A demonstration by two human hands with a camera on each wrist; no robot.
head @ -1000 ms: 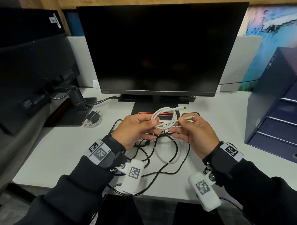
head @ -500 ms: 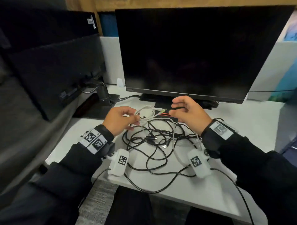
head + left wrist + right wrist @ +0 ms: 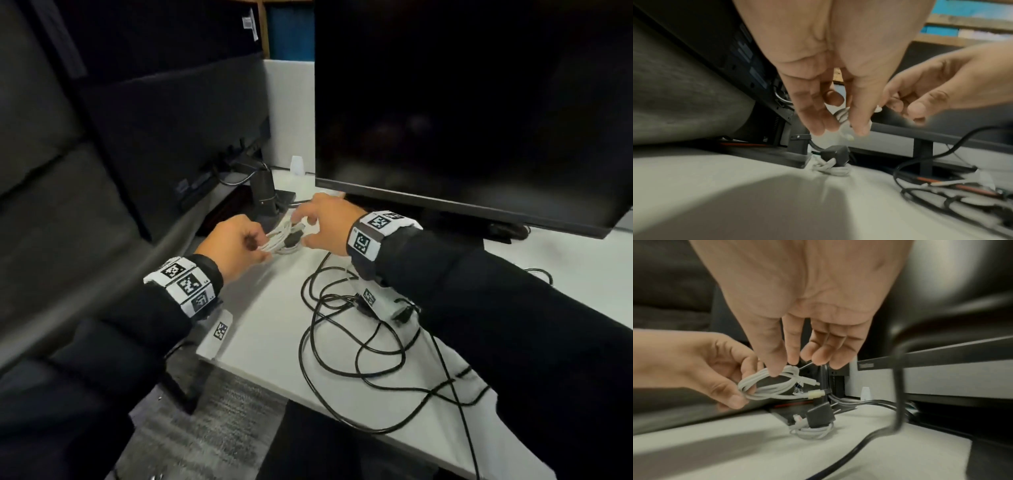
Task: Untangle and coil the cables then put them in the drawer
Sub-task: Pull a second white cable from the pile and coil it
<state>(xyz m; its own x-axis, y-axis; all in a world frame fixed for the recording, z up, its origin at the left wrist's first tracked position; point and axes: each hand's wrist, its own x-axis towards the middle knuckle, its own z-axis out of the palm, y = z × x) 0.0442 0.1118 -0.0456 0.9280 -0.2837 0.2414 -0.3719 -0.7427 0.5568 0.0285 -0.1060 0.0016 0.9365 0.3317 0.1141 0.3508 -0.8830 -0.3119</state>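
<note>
A white cable coil (image 3: 279, 236) hangs above the far left of the white table (image 3: 274, 318). My left hand (image 3: 255, 245) pinches its left side between thumb and fingers (image 3: 735, 395). My right hand (image 3: 303, 228) pinches the coil's top (image 3: 777, 373), and a thin wire end (image 3: 806, 365) shows at its fingertips. A pale yellow plug (image 3: 813, 394) sticks out of the coil. Several black cables (image 3: 359, 346) lie tangled on the table under my right forearm. The drawer is out of view.
A second white coil with a black plug (image 3: 816, 426) lies on the table right under the hands. Behind stands a large monitor (image 3: 462, 102). Another screen's back (image 3: 154, 137) and its arm base (image 3: 265, 200) are at left. The table's front edge (image 3: 246, 368) is close.
The view swung left and the drawer unit left the picture. Both hands carried the white coil leftward and back, over the coil with the black plug.
</note>
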